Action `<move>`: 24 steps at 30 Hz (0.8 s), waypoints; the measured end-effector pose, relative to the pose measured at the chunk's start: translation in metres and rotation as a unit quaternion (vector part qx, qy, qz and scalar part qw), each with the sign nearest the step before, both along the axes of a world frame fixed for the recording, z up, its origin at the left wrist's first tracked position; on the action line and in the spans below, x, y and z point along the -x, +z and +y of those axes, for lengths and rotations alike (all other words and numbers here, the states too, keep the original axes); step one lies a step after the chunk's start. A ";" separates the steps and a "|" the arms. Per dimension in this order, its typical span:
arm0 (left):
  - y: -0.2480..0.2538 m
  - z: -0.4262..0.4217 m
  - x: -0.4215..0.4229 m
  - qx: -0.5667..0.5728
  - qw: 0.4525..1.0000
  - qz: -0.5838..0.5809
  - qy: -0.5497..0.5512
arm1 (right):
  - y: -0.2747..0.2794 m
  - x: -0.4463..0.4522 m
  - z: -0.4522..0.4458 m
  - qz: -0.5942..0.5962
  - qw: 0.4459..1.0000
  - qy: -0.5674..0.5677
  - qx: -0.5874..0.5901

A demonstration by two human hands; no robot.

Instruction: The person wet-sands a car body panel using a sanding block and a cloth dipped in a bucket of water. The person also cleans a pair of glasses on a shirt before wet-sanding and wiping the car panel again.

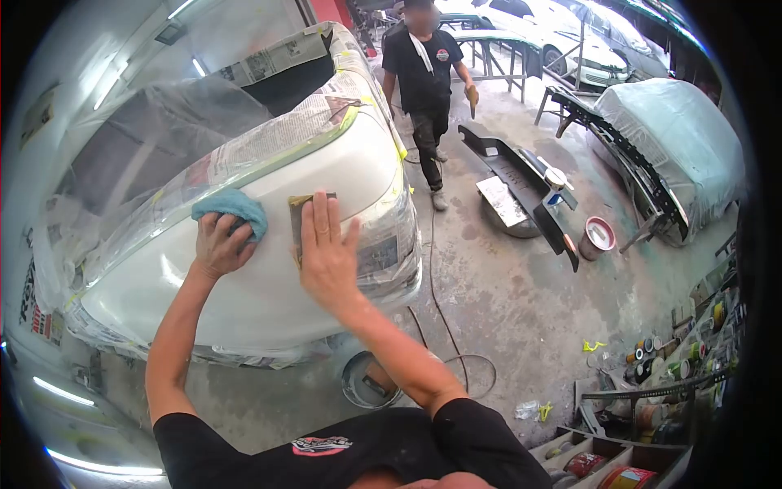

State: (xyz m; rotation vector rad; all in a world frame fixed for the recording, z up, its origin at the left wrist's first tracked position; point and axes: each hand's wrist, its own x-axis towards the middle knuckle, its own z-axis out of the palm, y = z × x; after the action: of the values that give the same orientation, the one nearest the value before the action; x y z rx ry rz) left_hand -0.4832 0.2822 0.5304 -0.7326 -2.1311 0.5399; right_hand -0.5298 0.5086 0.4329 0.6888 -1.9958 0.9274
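My left hand [221,246] is closed on a blue cloth [236,208], which rests against a white car panel [147,281]. To its right, my right hand [326,248] lies with its fingers stretched over a piece of brown sandpaper [296,213] on the same panel. The palm and part of the sandpaper's far side are hidden under the fingers. Newspaper masking [236,163] with yellow-green tape runs along the panel's upper edge, and clear plastic film covers the car body behind it.
A bucket [352,389] stands on the floor below my right arm. A co-worker [419,73] stands beyond the car. A black bumper [513,175], a pink-rimmed bucket [599,235], a hose [440,306] and a rack of cans [652,359] are to the right.
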 end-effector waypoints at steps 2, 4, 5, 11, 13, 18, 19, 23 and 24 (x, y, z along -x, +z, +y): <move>-0.001 -0.002 0.001 -0.002 1.000 -0.002 0.002 | 0.022 0.020 0.021 -0.047 0.998 -0.009 0.027; -0.002 -0.006 0.004 0.001 1.000 0.006 0.004 | 0.053 0.052 0.036 -0.108 0.985 -0.015 0.133; -0.004 -0.008 0.001 0.001 1.000 0.008 0.007 | 0.052 0.050 0.030 -0.108 0.984 -0.023 0.140; -0.001 -0.004 -0.003 -0.007 1.000 0.001 0.010 | 0.003 0.003 0.003 0.002 0.999 -0.007 -0.031; -0.003 -0.005 0.001 -0.010 1.000 0.005 0.010 | 0.032 0.019 0.026 -0.044 0.997 0.004 0.062; -0.001 -0.005 0.001 -0.003 1.000 0.010 0.009 | 0.042 0.021 0.013 -0.109 0.977 -0.032 0.180; -0.001 -0.004 0.000 -0.004 1.000 0.009 0.006 | 0.029 0.003 0.007 -0.105 0.982 -0.029 0.154; -0.001 -0.004 0.001 -0.001 1.000 0.008 0.013 | 0.024 0.006 0.016 -0.164 0.973 -0.038 0.156; -0.001 -0.005 0.002 -0.001 1.000 0.007 0.011 | 0.042 0.029 0.032 -0.214 0.959 -0.026 0.185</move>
State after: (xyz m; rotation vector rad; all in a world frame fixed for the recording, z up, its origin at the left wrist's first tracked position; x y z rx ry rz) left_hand -0.4851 0.2769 0.5292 -0.7032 -2.1287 0.5519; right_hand -0.5590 0.5408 0.4753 0.2345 -2.1033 1.4651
